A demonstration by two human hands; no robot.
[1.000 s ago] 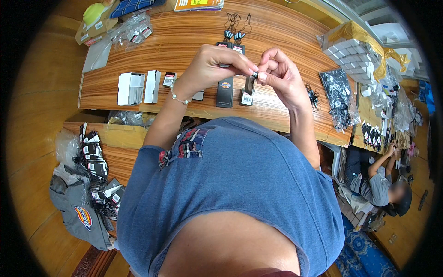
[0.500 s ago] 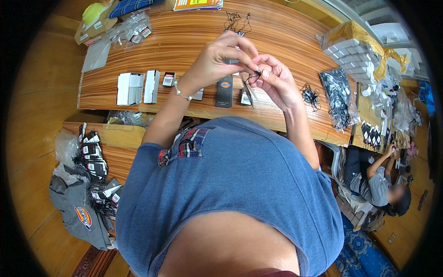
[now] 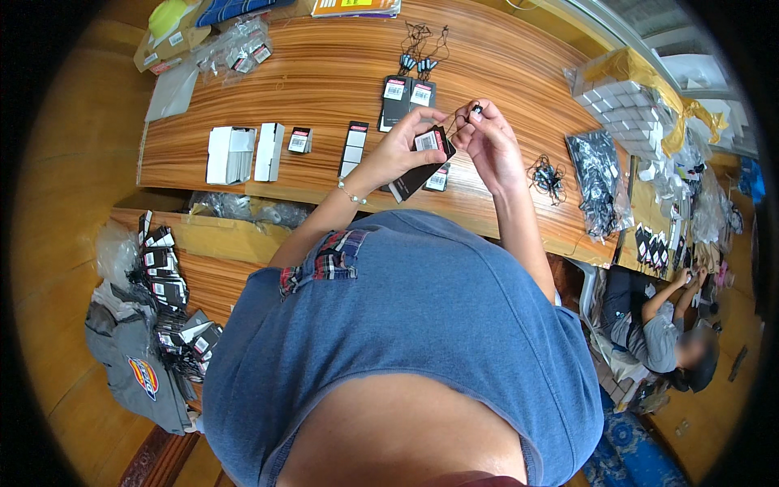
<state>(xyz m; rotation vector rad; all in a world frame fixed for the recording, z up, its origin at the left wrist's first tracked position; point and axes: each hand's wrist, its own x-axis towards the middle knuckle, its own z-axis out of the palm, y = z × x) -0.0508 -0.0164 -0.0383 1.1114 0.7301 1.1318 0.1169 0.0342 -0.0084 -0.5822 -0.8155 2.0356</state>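
A black hang tag (image 3: pixel 420 172) with a white sticker near its top is tilted above the table, my left hand (image 3: pixel 398 150) closed on it between thumb and fingers. My right hand (image 3: pixel 492 148) pinches a thin black cord with a small dark fastener (image 3: pixel 476 109). The cord reaches toward the tag's top; whether it passes through a hole is hidden by the fingers. Just beyond, two finished-looking tags (image 3: pixel 394 91) lie side by side with their black strings (image 3: pixel 418 40) stretched out behind. A small stack of stickered cards (image 3: pixel 437 178) sits beneath the held tag.
A black card with white stickers (image 3: pixel 353 148), a small label stack (image 3: pixel 300 140) and white card stacks (image 3: pixel 230 156) stand to the left. At right lie tangled black cords (image 3: pixel 548 178), a plastic bag of cords (image 3: pixel 596 183) and an opened white bundle (image 3: pixel 613 89). Another person (image 3: pixel 661 329) works far right.
My left hand has left the cord and now holds a black tag lifted off the table. My right hand has turned upward with the cord. The tags behind have come into view.
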